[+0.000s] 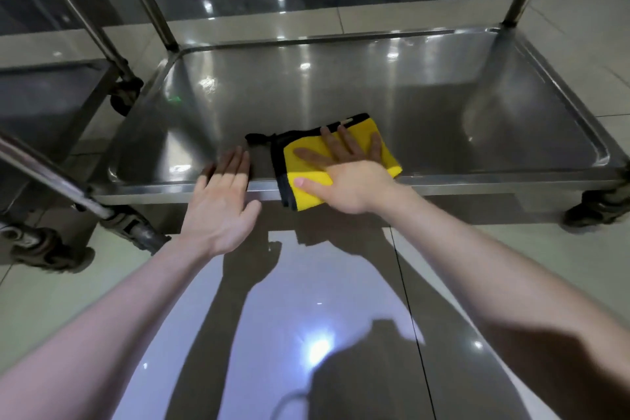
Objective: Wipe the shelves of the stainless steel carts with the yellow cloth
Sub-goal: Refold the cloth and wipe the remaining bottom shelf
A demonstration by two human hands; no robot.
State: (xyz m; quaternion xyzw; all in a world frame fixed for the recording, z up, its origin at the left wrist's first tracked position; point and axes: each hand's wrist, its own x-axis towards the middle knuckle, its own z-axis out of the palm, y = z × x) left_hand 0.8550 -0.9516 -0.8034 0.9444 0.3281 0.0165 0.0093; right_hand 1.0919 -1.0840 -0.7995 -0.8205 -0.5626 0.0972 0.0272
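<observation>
**Bottom shelf under the cloth, the rest unproven**

The yellow cloth (306,198) lies folded into a dark-edged rectangle at the near middle of the bottom shelf (375,85). Its near end hangs over the near rim (170,186). Its long axis runs on a diagonal, from near-left at the rim to far-right into the tray, and a black loop (256,139) sticks out from its left side.

My right hand (354,180) presses flat on the cloth, fingers straight and spread apart, thumb out to the left. My left hand (221,201) rests just beside the cloth on the rim, fingers straight and together, holding nothing.

I judge this shelf to be mid-wipe. The steel gleams all over, so I cannot tell wiped patches from unwiped ones, and the far corners sit well apart from the cloth. A second cart (51,105) stands to the left, untouched by either hand. Whether any higher shelves are done, the view does not show. Glossy floor tiles (306,317) lie nearest me.
</observation>
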